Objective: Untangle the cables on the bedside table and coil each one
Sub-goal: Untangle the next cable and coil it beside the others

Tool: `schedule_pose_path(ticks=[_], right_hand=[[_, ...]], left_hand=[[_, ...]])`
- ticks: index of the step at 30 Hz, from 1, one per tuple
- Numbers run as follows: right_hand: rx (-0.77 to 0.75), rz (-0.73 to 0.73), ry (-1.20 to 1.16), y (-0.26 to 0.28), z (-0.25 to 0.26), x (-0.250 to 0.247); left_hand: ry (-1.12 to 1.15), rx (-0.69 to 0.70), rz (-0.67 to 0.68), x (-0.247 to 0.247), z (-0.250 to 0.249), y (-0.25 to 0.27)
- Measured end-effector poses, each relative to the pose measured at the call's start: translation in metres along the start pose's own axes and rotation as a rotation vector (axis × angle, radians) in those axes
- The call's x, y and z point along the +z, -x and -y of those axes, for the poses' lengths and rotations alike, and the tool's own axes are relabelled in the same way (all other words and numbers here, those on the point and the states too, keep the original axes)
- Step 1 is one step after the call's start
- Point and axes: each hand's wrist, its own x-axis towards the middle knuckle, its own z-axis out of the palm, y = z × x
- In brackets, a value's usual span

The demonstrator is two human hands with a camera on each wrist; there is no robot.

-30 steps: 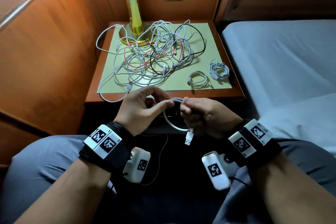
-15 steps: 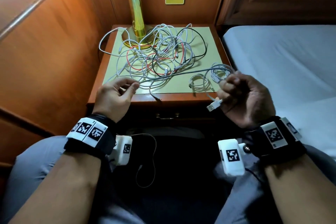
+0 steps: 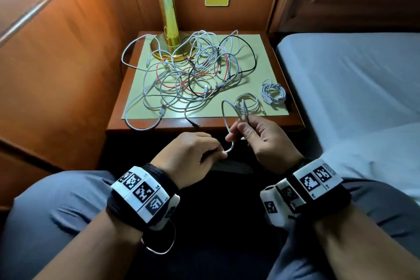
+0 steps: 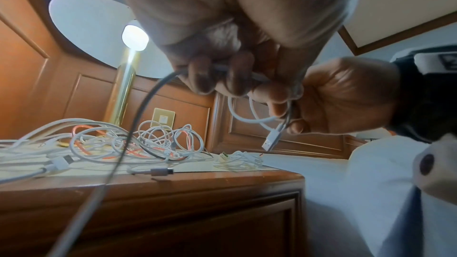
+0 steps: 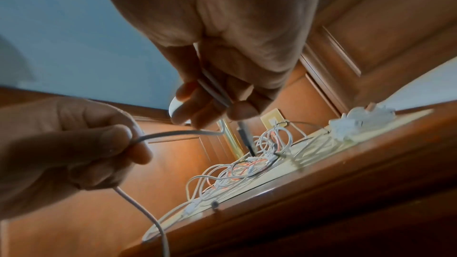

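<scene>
A white cable (image 3: 224, 113) runs between my two hands in front of the bedside table (image 3: 227, 123). My right hand (image 3: 238, 130) pinches a couple of its loops, which stand up above the fingers; its USB plug (image 4: 271, 140) hangs below that hand. My left hand (image 3: 219, 151) grips the same cable (image 5: 173, 134) just left of it, and the rest of the cable (image 4: 103, 183) trails downward. A tangle of white, red and black cables (image 3: 193, 75) lies on the table's mat. Two coiled white cables (image 3: 248, 103) (image 3: 272, 93) lie at the mat's front right.
A brass lamp (image 3: 168, 18) stands at the back of the table with cables round its base. Wood panelling closes the left side and a bed (image 3: 341, 79) lies to the right. One cable loop (image 3: 141, 126) hangs over the table's front edge.
Half a second ago my hands were spread wide with the cable stretched between them. They have come back together, and the right hand now holds a taller loop.
</scene>
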Motion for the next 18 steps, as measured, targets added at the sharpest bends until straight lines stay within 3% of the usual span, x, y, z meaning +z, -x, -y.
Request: schedule_pose_path(ticks=[5,11,18], right_hand=[[0.011,0.108,-0.006,-0.002,-0.004,0.004],[0.062,0.085,-0.268,-0.002,0.0,0.007],[0.139,0.138,-0.266,0.0,-0.005,0.012]], left_hand=[[0.047,0.003,-0.067,-0.006,-0.007,0.0],[0.112,-0.01,-0.106,-0.004,-0.009,-0.001],[0.152,-0.01,-0.2,-0.01,-0.013,-0.001]])
